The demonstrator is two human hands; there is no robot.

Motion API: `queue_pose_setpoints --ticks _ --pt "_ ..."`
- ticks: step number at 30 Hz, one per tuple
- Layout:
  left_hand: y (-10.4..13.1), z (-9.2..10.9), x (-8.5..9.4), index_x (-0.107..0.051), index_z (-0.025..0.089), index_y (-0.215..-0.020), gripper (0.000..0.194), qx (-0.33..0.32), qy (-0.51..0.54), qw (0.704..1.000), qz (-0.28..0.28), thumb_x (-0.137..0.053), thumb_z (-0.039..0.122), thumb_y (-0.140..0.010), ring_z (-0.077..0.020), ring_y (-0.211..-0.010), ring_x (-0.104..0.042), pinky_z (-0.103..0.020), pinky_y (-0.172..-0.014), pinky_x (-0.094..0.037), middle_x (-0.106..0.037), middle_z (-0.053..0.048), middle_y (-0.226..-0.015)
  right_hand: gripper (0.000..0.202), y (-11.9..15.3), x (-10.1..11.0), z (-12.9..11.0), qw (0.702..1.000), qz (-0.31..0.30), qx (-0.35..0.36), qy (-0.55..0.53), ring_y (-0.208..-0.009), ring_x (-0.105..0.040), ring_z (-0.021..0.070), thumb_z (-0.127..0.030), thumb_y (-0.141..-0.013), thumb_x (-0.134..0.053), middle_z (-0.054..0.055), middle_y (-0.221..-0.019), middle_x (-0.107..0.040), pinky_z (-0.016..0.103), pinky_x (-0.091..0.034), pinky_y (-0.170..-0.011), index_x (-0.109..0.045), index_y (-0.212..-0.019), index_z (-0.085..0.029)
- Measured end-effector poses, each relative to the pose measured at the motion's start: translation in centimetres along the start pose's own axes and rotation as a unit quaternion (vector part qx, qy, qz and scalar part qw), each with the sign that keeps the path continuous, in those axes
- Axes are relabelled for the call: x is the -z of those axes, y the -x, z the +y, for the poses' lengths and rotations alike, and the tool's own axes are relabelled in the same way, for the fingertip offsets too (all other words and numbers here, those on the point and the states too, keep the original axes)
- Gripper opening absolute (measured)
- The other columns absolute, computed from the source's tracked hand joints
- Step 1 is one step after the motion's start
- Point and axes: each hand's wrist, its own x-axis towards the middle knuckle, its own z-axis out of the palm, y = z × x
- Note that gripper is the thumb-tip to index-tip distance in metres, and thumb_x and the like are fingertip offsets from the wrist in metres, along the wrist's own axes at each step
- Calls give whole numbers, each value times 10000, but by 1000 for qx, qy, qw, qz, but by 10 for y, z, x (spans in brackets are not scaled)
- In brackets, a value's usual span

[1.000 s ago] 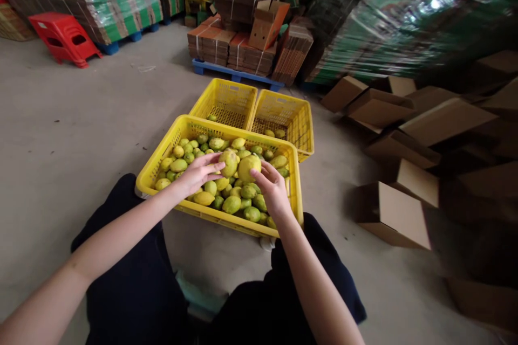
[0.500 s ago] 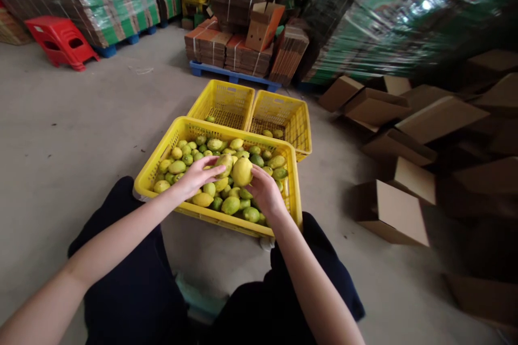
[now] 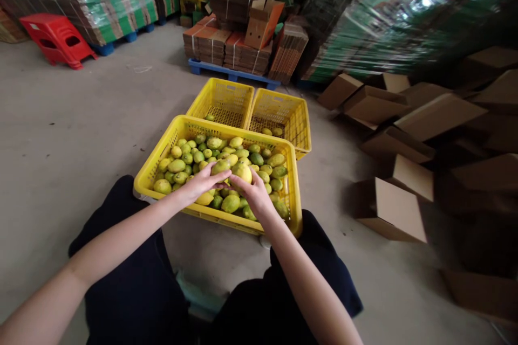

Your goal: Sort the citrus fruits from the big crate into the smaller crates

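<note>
A greenish-yellow lemon (image 3: 220, 170) is gripped in my left hand (image 3: 204, 180), thumb on the near side. My right hand (image 3: 254, 192) is closed around a yellower lemon (image 3: 242, 172). Both hands are close together, just over the front half of a large yellow crate (image 3: 156, 164). Inside that crate lie many loose lemons, green to yellow, such as a green-yellow lemon (image 3: 230, 204) by the front wall. The undersides of the two held lemons are hidden by my fingers.
Behind the crate stand two smaller yellow crates, the left crate (image 3: 230, 96) and the right crate (image 3: 297, 110), with a few lemons at the bottom. Cardboard boxes (image 3: 399, 207) litter the right side. Farther off are a red stool (image 3: 56, 38) and a blue pallet (image 3: 232, 73) of flattened cartons.
My hands have come closer together, and the right hand's lemon has turned and moved slightly down. Each hand still holds its lemon. The view has shifted slightly.
</note>
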Motion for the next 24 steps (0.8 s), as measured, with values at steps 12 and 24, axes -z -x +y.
queue_pose_setpoints --ticks 12,24 --pt "-14 3 4 -650 190 -831 342 96 55 992 52 -590 513 -927 -109 -486 -550 -201 -413 -398 -645 -15 -630 287 -15 2 -8 982 39 -124 -134 -600 -611 152 -435 -722 -779 1 -737 -717 237 -450 -442 -691 -892 -221" --pt "-15 8 8 -627 212 -1053 284 -26 -31 999 13 -646 443 -889 -172 -795 -670 -272 -653 -565 -697 -72 -1000 444 -22 6 6 999 14 27 -34 -618 -641 164 -598 -733 -725 0 -837 -697 285 -540 -501 -597 -981 -253"
